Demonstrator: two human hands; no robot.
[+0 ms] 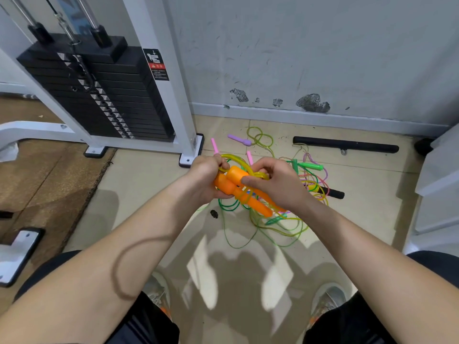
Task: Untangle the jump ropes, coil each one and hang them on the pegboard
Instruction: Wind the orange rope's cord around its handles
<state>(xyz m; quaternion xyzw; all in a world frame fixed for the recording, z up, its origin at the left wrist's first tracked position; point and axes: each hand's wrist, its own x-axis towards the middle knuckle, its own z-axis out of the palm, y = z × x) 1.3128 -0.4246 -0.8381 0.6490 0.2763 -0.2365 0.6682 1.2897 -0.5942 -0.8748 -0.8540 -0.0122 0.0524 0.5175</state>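
Observation:
Two orange jump rope handles [238, 186] lie side by side between my hands, with yellow cord [242, 164] looped around them. My left hand [207, 181] grips the handles and the cord from the left. My right hand [274, 183] pinches the handle tops and the cord from the right. Below them on the tiled floor lies a tangle of ropes [280, 219] in green, yellow and pink cord. A purple handle [239, 140], pink handles [214, 146] and green handles [310, 166] lie among it. No pegboard is in view.
A white weight machine with a black plate stack [99, 95] stands at the left, its foot [191, 155] close to my left hand. A black bar [345, 145] lies by the scuffed wall. A black-tipped handle [332, 193] lies right of the tangle. My shoes [159, 294] are below.

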